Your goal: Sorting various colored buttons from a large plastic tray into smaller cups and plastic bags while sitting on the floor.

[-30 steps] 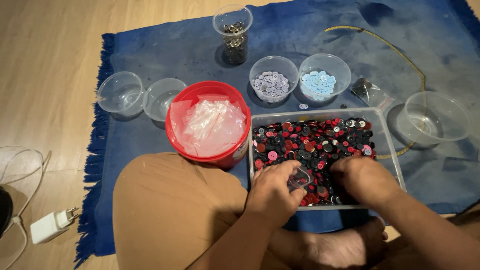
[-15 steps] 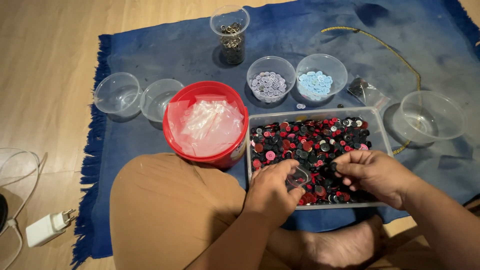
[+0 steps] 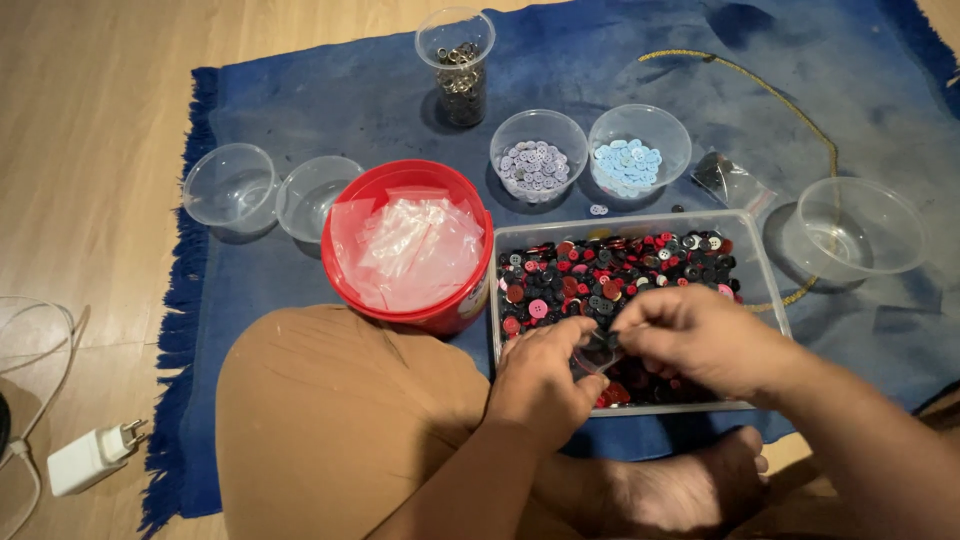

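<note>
A clear rectangular tray (image 3: 762,272) on the blue rug holds a heap of red, black and pink buttons (image 3: 600,275). My left hand (image 3: 545,375) holds a small clear plastic bag (image 3: 597,353) above the tray's near side. My right hand (image 3: 700,340) has its fingertips pinched together at the bag's upper edge, touching my left fingers. Whether a button sits between those fingertips is hidden. My knee in tan cloth lies left of the tray.
A red bucket (image 3: 405,245) of clear plastic bags touches the tray's left side. Behind stand cups of lilac buttons (image 3: 538,155), light blue buttons (image 3: 638,150) and metal pieces (image 3: 457,65). Empty clear bowls (image 3: 230,185) (image 3: 315,195) (image 3: 862,225), a yellow cord (image 3: 800,110) and a white charger (image 3: 90,458) lie around.
My right hand has lifted off the buttons at the tray's right and moved left to meet the bag. My left hand has stayed in place with the bag.
</note>
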